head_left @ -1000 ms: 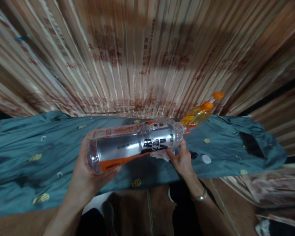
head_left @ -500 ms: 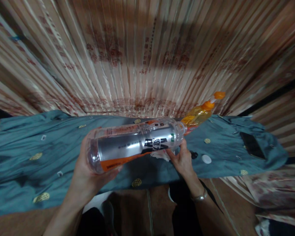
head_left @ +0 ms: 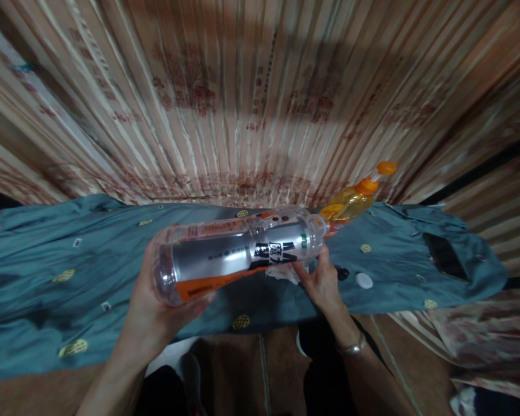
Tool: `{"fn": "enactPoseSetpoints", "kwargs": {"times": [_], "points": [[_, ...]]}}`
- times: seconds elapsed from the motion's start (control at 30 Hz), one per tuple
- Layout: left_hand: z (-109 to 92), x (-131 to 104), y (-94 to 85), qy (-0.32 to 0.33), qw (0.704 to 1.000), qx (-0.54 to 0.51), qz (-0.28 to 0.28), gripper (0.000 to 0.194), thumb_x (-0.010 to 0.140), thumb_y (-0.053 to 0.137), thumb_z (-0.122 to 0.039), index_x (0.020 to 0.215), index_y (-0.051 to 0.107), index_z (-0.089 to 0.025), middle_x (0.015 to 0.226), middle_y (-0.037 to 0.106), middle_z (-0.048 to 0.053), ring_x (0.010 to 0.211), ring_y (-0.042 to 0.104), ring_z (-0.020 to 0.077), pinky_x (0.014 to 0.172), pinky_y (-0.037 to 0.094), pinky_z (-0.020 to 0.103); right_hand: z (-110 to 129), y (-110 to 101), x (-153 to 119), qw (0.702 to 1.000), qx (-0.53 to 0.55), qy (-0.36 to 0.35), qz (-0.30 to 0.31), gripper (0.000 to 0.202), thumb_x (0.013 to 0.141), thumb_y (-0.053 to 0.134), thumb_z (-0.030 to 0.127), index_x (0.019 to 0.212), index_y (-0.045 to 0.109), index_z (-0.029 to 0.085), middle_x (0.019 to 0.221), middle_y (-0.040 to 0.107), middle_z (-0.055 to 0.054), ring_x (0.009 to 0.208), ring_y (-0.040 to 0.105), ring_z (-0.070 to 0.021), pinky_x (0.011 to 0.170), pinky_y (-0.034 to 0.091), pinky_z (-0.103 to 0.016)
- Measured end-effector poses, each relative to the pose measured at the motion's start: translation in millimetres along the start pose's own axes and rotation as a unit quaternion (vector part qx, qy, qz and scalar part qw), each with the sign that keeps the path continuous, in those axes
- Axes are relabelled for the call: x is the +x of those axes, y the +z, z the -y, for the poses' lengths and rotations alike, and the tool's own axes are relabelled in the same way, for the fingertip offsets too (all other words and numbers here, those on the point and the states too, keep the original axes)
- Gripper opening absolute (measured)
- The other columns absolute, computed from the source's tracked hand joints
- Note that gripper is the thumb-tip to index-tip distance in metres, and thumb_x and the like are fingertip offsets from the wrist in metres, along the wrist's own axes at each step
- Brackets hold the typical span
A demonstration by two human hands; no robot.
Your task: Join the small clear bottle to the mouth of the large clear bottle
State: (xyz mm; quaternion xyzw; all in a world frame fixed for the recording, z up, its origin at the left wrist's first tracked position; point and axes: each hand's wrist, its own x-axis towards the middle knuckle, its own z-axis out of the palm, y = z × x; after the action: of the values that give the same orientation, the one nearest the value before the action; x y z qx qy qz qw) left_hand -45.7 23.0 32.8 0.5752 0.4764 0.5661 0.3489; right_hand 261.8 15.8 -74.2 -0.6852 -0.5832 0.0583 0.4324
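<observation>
A large clear plastic bottle (head_left: 234, 254) with a silver and orange label lies sideways in the air, its uncapped-looking neck to the right. My left hand (head_left: 160, 306) wraps round its base end. Below the neck is my right hand (head_left: 320, 277), its thumb and fingers close together by a crumpled white tissue (head_left: 283, 273); the bottle partly hides the fingertips, and what they grip is unclear. Just beyond the neck stands a pump bottle (head_left: 349, 205) of yellow liquid with an orange top.
A teal patterned cloth (head_left: 112, 248) covers the table. On its right part lie a white round lid (head_left: 364, 281), a small black object (head_left: 342, 273) and a dark phone (head_left: 445, 256). A pleated curtain (head_left: 260, 104) hangs behind.
The label on the large bottle has shifted slightly, as if the bottle turned a little about its length. Both hands have stayed in place.
</observation>
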Motion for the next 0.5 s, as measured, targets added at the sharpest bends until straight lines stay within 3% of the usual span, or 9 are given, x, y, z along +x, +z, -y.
{"fn": "enactPoseSetpoints", "kwargs": {"times": [0.2,0.3,0.5], "points": [[-1.0,-2.8,2.4,-0.012,1.000,-0.014,-0.024,0.095,0.044,0.098,-0.028,0.134,0.067,-0.026,0.129,0.073,0.007,0.118,0.072,0.0298,0.089,0.064,0.034,0.0,0.9,-0.4,1.000,-0.003,0.002,-0.006,0.064,0.091,0.063,0.060,0.137,0.053,0.016,0.108,0.078,-0.016,0.090,0.077,-0.0324,0.078,0.062,-0.045],[1.1,-4.3,1.4,-0.010,1.000,-0.021,-0.021,0.098,0.046,0.098,-0.028,0.138,0.064,-0.029,0.133,0.072,0.006,0.122,0.070,0.0297,0.094,0.062,0.035,0.2,1.2,-0.5,1.000,-0.002,0.002,-0.010,0.065,0.091,0.063,0.060,0.138,0.052,0.016,0.110,0.078,-0.016,0.091,0.077,-0.0328,0.078,0.062,-0.045],[-0.9,-2.3,2.1,0.014,1.000,-0.010,-0.018,0.094,0.046,0.098,-0.028,0.134,0.066,-0.028,0.125,0.074,0.005,0.113,0.074,0.0262,0.087,0.064,0.031,-1.4,1.9,-0.5,1.000,-0.002,-0.001,-0.010,0.069,0.091,0.063,0.060,0.142,0.050,0.015,0.114,0.078,-0.018,0.095,0.078,-0.0338,0.080,0.063,-0.046]]}}
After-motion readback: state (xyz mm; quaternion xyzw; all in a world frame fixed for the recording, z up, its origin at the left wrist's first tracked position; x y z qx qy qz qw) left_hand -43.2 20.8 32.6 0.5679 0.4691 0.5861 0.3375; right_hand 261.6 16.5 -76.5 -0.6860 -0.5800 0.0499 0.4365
